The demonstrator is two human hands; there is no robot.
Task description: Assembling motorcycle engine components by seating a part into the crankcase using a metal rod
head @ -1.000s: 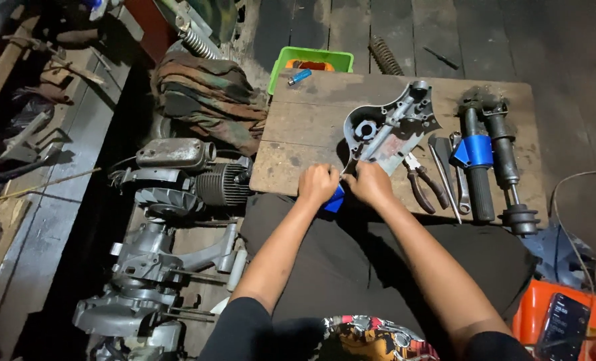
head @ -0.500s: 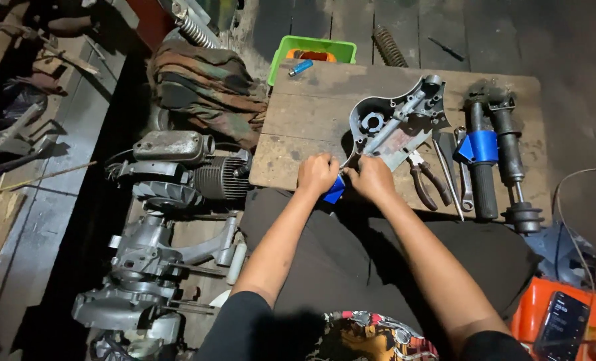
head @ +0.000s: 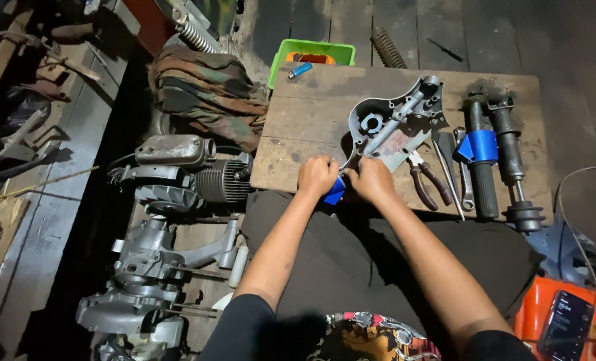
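My left hand (head: 316, 176) and my right hand (head: 371, 180) meet at the near edge of a wooden board (head: 298, 127), both closed on a small blue piece (head: 334, 192) between them. A thin metal wire or rod runs from the hands up toward a grey cast engine cover (head: 395, 124) lying on the board just beyond my right hand. The fingertips hide most of the blue piece.
Pliers (head: 426, 179), wrenches (head: 455, 170) and two shock absorbers with a blue band (head: 488, 154) lie right of the cover. A green tray (head: 311, 50) sits behind the board. Engine parts (head: 177, 174) crowd the floor at left; an orange box with a phone (head: 565, 317) is at lower right.
Both hands stay together on the blue piece at the board's edge; only the view has shifted slightly.
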